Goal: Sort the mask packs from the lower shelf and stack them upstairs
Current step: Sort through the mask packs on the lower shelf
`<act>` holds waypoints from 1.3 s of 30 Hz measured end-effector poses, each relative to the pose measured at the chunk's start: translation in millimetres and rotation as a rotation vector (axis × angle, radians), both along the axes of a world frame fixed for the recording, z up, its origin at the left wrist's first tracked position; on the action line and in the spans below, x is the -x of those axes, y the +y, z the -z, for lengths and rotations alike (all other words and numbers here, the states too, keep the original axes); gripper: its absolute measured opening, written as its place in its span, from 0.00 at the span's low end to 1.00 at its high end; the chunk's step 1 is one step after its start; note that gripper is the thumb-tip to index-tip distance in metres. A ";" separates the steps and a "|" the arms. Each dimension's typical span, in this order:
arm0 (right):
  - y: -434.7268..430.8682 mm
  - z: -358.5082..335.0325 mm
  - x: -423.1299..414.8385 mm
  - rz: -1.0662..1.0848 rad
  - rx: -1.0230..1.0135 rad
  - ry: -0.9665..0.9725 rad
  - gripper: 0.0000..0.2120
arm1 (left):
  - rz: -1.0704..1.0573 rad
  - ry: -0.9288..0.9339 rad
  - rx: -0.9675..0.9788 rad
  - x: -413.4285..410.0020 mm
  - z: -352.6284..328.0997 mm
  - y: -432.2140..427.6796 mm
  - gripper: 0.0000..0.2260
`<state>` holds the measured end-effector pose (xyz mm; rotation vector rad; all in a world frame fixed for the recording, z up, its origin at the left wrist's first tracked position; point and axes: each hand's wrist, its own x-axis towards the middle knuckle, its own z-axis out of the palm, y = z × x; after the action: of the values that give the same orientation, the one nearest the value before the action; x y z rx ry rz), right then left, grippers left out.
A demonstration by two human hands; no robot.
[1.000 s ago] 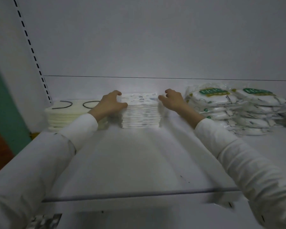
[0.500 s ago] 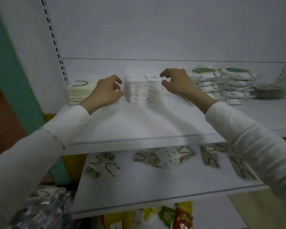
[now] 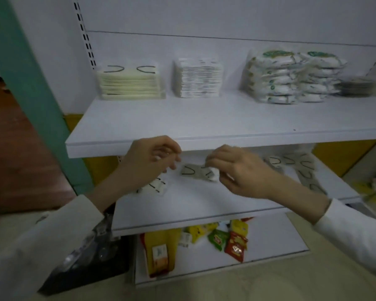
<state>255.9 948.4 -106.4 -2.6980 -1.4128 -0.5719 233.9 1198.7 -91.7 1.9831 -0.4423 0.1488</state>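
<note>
While right hand (image 3: 237,172) pinches a mask pack (image 3: 193,172) on the lower shelf (image 3: 204,203), left hand (image 3: 150,161) at its 9 o'clock is curled, hold unclear. Stacks (image 3: 199,78) sit at 12 o'clock.

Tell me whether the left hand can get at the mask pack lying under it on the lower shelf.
Probably yes: the left hand hangs just above that mask pack, nothing lies between them, and the upper shelf sits above the hand, not across its way.
</note>
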 end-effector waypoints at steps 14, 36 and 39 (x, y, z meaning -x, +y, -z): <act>45.0 238.7 -109.6 0.180 0.080 0.633 0.18 | -0.287 0.597 -0.161 -52.5 255.5 33.8 0.10; 184.3 385.1 -250.5 0.594 -0.082 0.656 0.19 | -0.504 0.526 -0.007 -89.6 379.8 47.5 0.18; 188.5 377.7 -253.4 0.661 -0.135 0.840 0.27 | -0.491 0.517 0.014 -89.9 379.9 42.9 0.18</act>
<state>509.2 1136.9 -484.1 -2.6943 -0.2707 0.4303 323.8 1241.6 -471.6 1.9896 0.3797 -0.0581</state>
